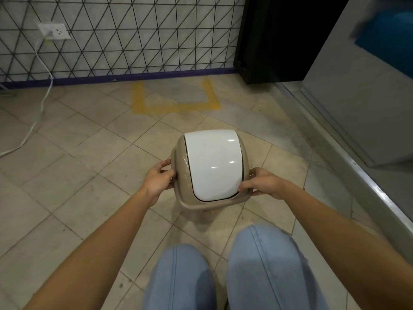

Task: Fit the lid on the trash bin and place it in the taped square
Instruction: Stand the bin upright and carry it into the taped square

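Note:
A beige trash bin (188, 203) with a domed lid sits on the tiled floor in front of my knees. The lid's white swing flap (212, 162) faces up, and the bin body below is mostly hidden under it. My left hand (159, 179) grips the lid's left rim. Gripping the right rim is my right hand (262, 182). The taped square (175, 106), marked in yellow tape, lies on the floor beyond the bin against the wall, with nothing in it.
A white cable (43, 95) runs from a wall socket (54, 31) down across the floor at left. A black cabinet (268, 39) stands right of the square. A grey metal threshold (348, 153) and a panel line the right side.

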